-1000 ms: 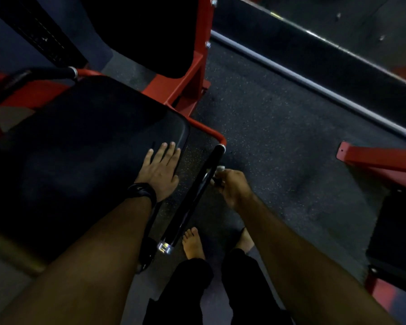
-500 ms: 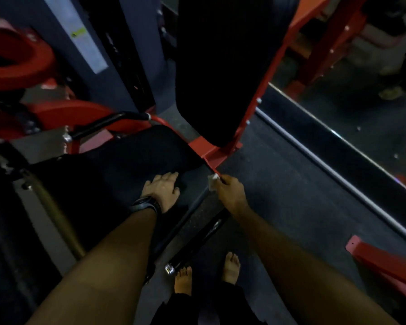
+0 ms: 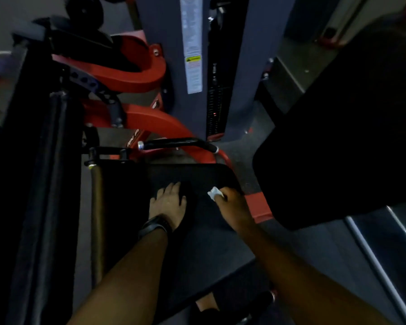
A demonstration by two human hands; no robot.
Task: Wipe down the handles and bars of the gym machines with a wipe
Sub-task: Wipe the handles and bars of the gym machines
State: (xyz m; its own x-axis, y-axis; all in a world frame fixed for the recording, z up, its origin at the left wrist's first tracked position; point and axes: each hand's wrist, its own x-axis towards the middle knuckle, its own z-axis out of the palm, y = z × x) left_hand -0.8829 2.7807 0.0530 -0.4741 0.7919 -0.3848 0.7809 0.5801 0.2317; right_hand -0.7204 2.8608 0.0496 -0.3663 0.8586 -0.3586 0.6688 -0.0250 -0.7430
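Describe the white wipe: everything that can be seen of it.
The wipe is a small white crumpled wad, seemingly thin paper or cloth. Only a bit sticks out past the fingertips of the right hand, which pinches it; the rest is hidden in the grip. It sits over the far right part of the black seat pad; contact cannot be told. The left hand rests on the pad nearby, apart from it.

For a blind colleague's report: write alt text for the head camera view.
A person leans over a gym machine's black seat pad, left hand flat on it, right hand pinching a white wipe near its right edge. Beyond the seat, a black-gripped handle on a red frame stands before a grey weight-stack column.
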